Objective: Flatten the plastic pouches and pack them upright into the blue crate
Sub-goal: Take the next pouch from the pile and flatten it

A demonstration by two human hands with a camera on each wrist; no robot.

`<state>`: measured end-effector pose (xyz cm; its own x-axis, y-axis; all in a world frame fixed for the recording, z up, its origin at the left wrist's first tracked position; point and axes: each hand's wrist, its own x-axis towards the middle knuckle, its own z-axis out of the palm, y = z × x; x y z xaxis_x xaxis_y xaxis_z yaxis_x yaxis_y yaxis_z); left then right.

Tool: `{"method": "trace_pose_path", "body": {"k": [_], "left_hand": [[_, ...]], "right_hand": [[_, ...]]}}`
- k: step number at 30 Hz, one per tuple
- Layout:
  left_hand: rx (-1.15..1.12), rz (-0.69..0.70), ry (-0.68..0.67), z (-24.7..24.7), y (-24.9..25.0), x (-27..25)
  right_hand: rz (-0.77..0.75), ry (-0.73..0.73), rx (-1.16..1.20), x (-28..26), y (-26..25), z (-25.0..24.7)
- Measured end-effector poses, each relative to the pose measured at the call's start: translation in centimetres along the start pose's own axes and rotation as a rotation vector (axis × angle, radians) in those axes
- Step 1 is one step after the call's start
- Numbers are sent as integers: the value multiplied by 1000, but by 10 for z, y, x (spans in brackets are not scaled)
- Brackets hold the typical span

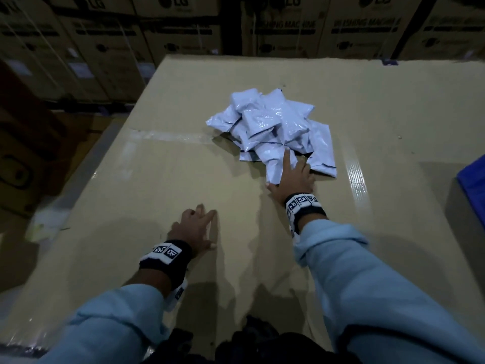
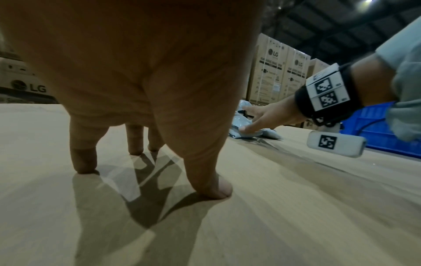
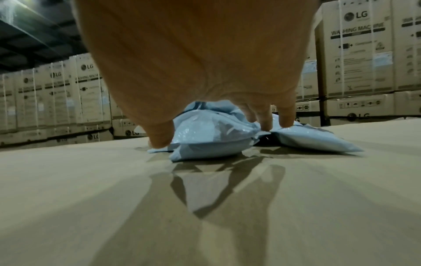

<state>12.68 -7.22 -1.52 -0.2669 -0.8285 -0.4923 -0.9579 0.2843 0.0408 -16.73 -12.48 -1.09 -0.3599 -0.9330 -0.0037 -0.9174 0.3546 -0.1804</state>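
A loose pile of pale blue plastic pouches lies on the cardboard top, right of centre. My right hand reaches onto the nearest pouch at the pile's front. In the right wrist view its straight fingers press down on that pouch, and the thumb touches the cardboard at its left corner. My left hand rests apart from the pile with spread fingertips on bare cardboard, holding nothing. The blue crate shows only a corner at the right edge; more of the crate appears in the left wrist view.
Stacked LG washing machine cartons wall in the far side and the left. A strip of clear tape crosses the cardboard left of the pile. The cardboard drops off at its left edge.
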Motion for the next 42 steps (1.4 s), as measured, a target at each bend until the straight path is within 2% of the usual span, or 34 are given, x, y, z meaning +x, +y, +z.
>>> {"method": "trace_pose_path", "body": {"k": [8, 12, 19, 24, 27, 29, 30, 33, 39, 42], "left_hand": [[44, 11, -15, -14, 7, -3], [45, 14, -12, -13, 6, -2], [24, 31, -6, -5, 4, 4], [-105, 13, 59, 10, 12, 0], [-381, 117, 266, 17, 31, -4], [-470, 204, 431, 19, 50, -11], [-481, 219, 470, 22, 60, -17], [-404, 261, 475, 36, 84, -35], [-194, 395, 360, 78, 101, -76], [-120, 469, 397, 88, 110, -96]], "right_hand": [[9, -45, -223, 9, -15, -4], [3, -6, -251, -21, -14, -5], [23, -75, -238, -92, 5, -4], [-86, -87, -156, -148, 24, -1], [-165, -102, -57, -173, 37, 0], [-242, -109, -37, -185, 47, -1], [-285, -108, -28, -191, 52, 0], [-397, -88, -11, -211, 71, 3], [-541, -56, -42, -266, 114, 5], [-581, -67, -28, -291, 133, 5]]}}
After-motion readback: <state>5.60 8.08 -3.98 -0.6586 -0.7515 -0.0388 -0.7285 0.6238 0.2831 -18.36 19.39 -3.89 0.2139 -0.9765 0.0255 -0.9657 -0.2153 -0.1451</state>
